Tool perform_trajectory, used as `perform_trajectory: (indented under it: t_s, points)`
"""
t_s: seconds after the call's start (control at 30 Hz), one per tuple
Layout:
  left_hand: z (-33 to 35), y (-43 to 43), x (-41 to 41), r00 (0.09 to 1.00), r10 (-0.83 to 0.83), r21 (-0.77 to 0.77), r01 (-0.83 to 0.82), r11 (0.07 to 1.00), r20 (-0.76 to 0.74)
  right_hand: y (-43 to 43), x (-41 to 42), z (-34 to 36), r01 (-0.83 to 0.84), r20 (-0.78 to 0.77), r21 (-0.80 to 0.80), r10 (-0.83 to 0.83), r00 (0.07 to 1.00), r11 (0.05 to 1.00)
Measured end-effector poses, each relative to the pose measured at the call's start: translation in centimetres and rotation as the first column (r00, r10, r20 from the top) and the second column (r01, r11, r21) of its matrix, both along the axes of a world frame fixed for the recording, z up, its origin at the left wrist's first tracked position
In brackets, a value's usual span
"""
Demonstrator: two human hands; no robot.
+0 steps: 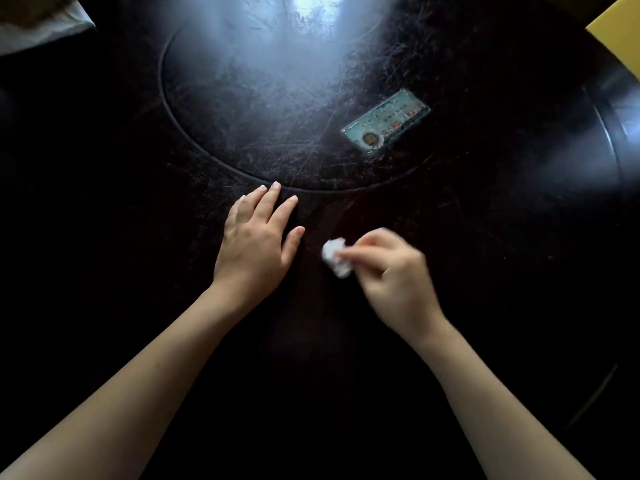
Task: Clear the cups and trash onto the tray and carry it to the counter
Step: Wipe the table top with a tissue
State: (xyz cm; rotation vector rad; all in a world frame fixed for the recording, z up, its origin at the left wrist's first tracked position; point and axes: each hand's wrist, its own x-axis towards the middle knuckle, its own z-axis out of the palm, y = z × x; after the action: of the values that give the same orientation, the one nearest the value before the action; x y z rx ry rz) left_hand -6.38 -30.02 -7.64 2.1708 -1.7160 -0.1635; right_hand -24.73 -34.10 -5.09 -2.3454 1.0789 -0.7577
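Note:
A small crumpled ball of white paper [335, 256] is pinched in the fingertips of my right hand [391, 275], just above the dark table in front of me. The hand is slightly blurred. My left hand [258, 242] lies flat on the table to the left of the paper, fingers spread and holding nothing. No cup and no tray are in view.
The dark round table [121, 202] has a scratched circular inset [263, 109] in its middle with a green label [386, 123] stuck on it. A yellow object [618, 32] sits at the top right corner, something white [41, 22] at the top left.

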Motion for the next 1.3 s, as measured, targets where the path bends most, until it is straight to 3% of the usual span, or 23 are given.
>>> perform_trajectory:
  t_s: [0.07, 0.13, 0.17, 0.23, 0.33, 0.43, 0.53, 0.6, 0.67, 0.73, 0.8, 0.87, 1.0, 1.13, 1.2, 1.3]
  points:
    - [0.1, 0.0, 0.0, 1.000, 0.000, 0.003, 0.000, 1.000, -0.009, -3.2, -1.0, -0.1, 0.291, 0.053, -0.065, -0.288, 0.956, 0.955]
    - [0.1, 0.0, -0.1, 1.000, -0.003, 0.001, 0.003, 1.000, -0.015, -6.4, -1.9, -0.3, 0.569, 0.035, -0.031, -0.568, 0.822, 0.822]
    - [0.1, 0.0, -0.1, 1.000, -0.004, 0.001, 0.004, 1.000, -0.020, -7.2, -2.0, -0.5, 0.626, -0.011, -0.001, -0.626, 0.780, 0.780]
    - [0.1, 0.0, 0.0, 1.000, -0.005, 0.005, 0.005, 1.000, -0.028, -6.8, -0.6, -1.0, 0.552, -0.090, -0.048, -0.554, 0.828, 0.833]
    - [0.0, -0.1, 0.1, 1.000, -0.009, 0.002, 0.009, 1.000, -0.013, -1.9, 1.5, -1.1, 0.202, -0.121, -0.123, -0.216, 0.969, 0.972]
    - [0.0, -0.1, 0.1, 1.000, -0.013, -0.002, 0.013, 1.000, -0.016, 3.8, 1.1, -0.4, -0.033, -0.116, -0.056, 0.026, 0.993, 0.998]
    - [0.1, 0.0, 0.0, 0.999, -0.004, -0.002, 0.004, 1.000, -0.045, 5.2, -0.1, 0.1, -0.129, -0.042, 0.002, 0.129, 0.991, 0.992]
    - [0.3, 0.0, 0.1, 0.998, -0.010, 0.008, 0.010, 1.000, -0.066, 2.5, -0.5, 0.1, -0.024, 0.026, -0.028, 0.025, 0.999, 0.999]
    - [0.5, 0.0, 0.6, 0.994, -0.043, 0.030, 0.046, 0.998, -0.098, -2.0, -0.8, -0.1, 0.259, 0.053, -0.093, -0.254, 0.966, 0.962]
    - [0.9, 0.1, 1.3, 0.988, -0.095, 0.054, 0.102, 0.993, -0.123, -6.5, -1.3, -0.3, 0.531, 0.038, -0.047, -0.529, 0.848, 0.846]
    - [1.0, 1.2, 2.0, 0.994, -0.095, 0.068, 0.098, 0.993, -0.051, -8.7, -0.8, -0.5, 0.655, -0.044, 0.040, -0.653, 0.756, 0.755]
    - [0.9, 3.1, 2.7, 0.998, -0.001, 0.099, -0.005, 0.995, 0.061, -8.1, 1.6, -0.8, 0.594, -0.084, -0.005, -0.592, 0.802, 0.805]
    - [0.1, 5.8, 3.0, 0.991, 0.115, 0.188, -0.126, 0.974, 0.069, -1.5, 6.7, -1.3, 0.205, -0.059, -0.126, -0.213, 0.975, 0.971]
    - [-0.2, 5.7, 3.0, 0.989, 0.119, 0.171, -0.132, 0.976, 0.082, 1.4, 6.9, -1.3, -0.046, -0.122, -0.149, 0.028, 0.992, 0.988]
    - [-0.2, 5.8, 3.0, 0.989, 0.113, 0.171, -0.128, 0.977, 0.096, -1.2, 5.6, -1.6, 0.030, -0.136, -0.211, -0.060, 0.989, 0.977]
    - [-0.2, 5.9, 2.8, 0.988, 0.120, 0.181, -0.137, 0.974, 0.100, -6.1, 1.7, -2.0, 0.356, -0.116, -0.248, -0.392, 0.913, 0.901]
